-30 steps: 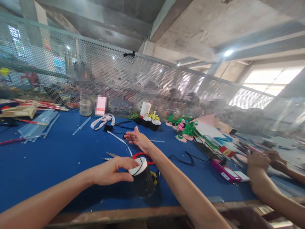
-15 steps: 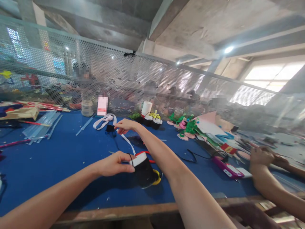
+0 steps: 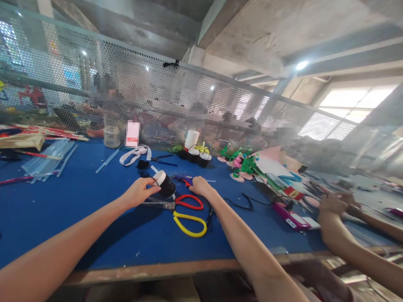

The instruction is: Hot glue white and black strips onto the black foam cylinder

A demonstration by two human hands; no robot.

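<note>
My left hand [image 3: 142,192] pinches a small black bucket [image 3: 167,187] by its white rim, tilted above the blue table. The bucket has a thin black handle, and a strip of white ribbon [image 3: 154,169] shows just behind it. My right hand [image 3: 200,186] is closed around a blue glue gun [image 3: 188,182] with a red part; a clear stick protrudes behind the hand. The gun's grip is mostly hidden by my fingers. Between my arms lie scissors [image 3: 189,225] with one red and one yellow handle loop, blades pointing left.
Clear glue sticks [image 3: 50,158] lie left, beside a wooden tray [image 3: 23,142]. Along the back stand a jar [image 3: 112,136], coiled white ribbon [image 3: 134,156], black buckets [image 3: 205,159] and green plant figures [image 3: 248,164]. At right are a purple device [image 3: 289,217] and a co-worker's hands [image 3: 335,205].
My right hand has left the black bundle by the ribbon, moved right and taken hold of the glue gun. My left hand has carried the bucket up and left, uncovering the scissors.
</note>
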